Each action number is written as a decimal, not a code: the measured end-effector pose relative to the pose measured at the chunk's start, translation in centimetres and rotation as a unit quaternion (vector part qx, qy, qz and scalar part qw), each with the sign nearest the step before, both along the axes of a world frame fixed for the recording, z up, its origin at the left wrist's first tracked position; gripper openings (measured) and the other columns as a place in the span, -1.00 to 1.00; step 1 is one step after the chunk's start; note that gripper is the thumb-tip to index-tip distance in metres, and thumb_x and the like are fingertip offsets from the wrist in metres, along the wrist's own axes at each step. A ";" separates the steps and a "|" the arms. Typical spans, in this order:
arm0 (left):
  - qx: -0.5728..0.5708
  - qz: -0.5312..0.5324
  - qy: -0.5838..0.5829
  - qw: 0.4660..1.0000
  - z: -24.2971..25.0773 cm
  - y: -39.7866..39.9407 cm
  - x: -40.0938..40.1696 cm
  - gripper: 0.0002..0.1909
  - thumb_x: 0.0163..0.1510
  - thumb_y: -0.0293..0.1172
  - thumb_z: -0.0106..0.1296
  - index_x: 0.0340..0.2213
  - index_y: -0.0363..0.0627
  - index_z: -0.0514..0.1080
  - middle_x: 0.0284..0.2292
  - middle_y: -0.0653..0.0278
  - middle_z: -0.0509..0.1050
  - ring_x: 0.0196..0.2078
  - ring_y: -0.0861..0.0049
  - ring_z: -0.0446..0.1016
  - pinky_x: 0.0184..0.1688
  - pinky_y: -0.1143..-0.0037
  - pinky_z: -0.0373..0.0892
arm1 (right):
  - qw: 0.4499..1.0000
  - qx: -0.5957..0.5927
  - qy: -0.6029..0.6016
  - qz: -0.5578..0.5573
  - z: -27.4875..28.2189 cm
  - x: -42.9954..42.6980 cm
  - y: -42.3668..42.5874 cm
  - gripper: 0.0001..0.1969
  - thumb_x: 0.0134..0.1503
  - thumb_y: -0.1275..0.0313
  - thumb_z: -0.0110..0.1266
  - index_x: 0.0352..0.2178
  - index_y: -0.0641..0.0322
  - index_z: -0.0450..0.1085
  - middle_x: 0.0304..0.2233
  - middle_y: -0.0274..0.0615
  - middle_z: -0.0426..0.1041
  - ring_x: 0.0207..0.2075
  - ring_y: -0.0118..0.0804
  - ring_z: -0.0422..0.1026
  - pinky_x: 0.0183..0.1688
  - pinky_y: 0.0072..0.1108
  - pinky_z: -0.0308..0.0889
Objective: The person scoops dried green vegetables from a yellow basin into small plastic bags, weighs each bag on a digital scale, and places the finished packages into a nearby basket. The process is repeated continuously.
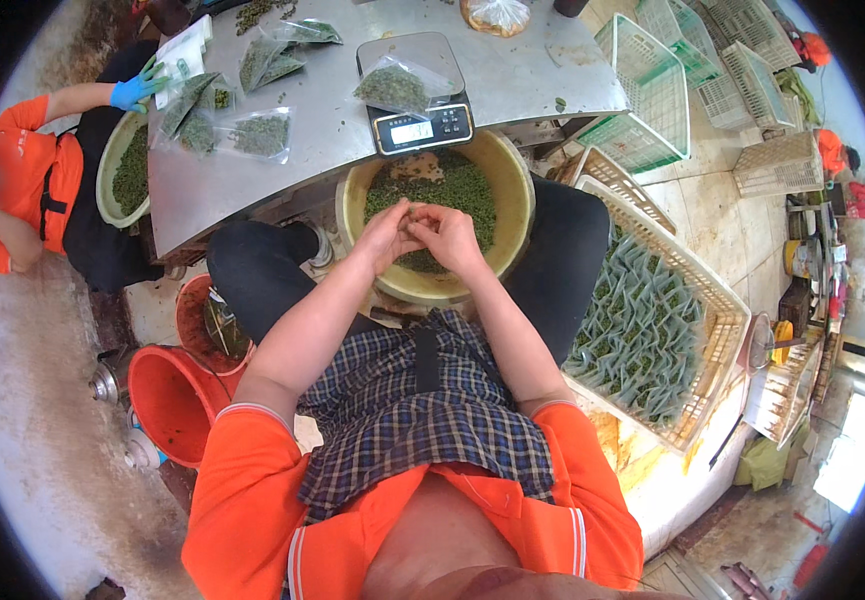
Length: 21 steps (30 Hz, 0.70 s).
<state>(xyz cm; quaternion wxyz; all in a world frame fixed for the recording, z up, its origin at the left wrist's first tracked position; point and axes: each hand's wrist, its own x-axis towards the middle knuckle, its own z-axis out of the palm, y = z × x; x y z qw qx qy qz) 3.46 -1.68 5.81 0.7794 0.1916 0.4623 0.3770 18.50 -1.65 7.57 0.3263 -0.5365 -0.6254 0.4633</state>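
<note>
My left hand (389, 237) and my right hand (447, 235) meet over a large yellowish basin (520, 217) between my knees, fingertips touching. Whether a small piece is pinched between them cannot be made out. Small green peppercorn-like pieces (470, 187) fill the basin's bottom. Just beyond it, at the metal table's edge, stands a digital kitchen scale (453, 124) with a lit display. A clear plastic bag of green pieces (393, 88) lies on its plate. Several similar filled bags (261, 135) lie on the table to the left.
Right of my leg, a plastic crate (725, 330) holds many filled bags (638, 322). Red buckets (177, 405) stand at lower left. A co-worker in an orange shirt (27, 172) sits at left, a blue-gloved hand (138, 86) at the table. Empty crates (646, 82) stand at upper right.
</note>
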 end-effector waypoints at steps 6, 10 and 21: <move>0.072 -0.034 0.065 0.995 -1.4 0.2 0.5 -0.76 0.19 -0.35 -0.10 -0.18 -0.25 0.37 -0.24 0.25 0.45 -0.20 0.57 0.46 -0.19 0.57 0.46 | 0.997 0.039 -0.057 -0.040 1.8 1.1 0.0 -0.85 -0.08 0.54 0.14 -0.40 0.33 0.49 -0.57 -0.17 0.49 -0.55 -0.46 0.44 -0.46 -0.61 0.34; 0.087 -0.033 0.073 0.993 -0.7 0.4 0.5 -0.78 0.15 -0.44 -0.04 -0.17 -0.27 0.36 -0.24 0.26 0.44 -0.20 0.56 0.47 -0.18 0.58 0.46 | 0.996 0.050 -0.056 -0.050 1.9 1.8 0.6 -0.85 -0.08 0.54 0.14 -0.40 0.32 0.49 -0.57 -0.12 0.49 -0.56 -0.42 0.46 -0.47 -0.60 0.34; 0.314 0.012 0.279 0.907 -0.1 1.1 -0.6 -0.72 0.02 -0.55 0.02 -0.17 -0.18 0.42 -0.18 0.25 0.47 -0.10 0.46 0.43 -0.02 0.50 0.33 | 0.966 0.221 -0.074 -0.111 7.1 1.0 8.4 -0.77 0.05 0.40 0.06 -0.25 0.22 0.48 -0.33 0.00 0.50 -0.34 -0.14 0.49 -0.29 -0.48 0.35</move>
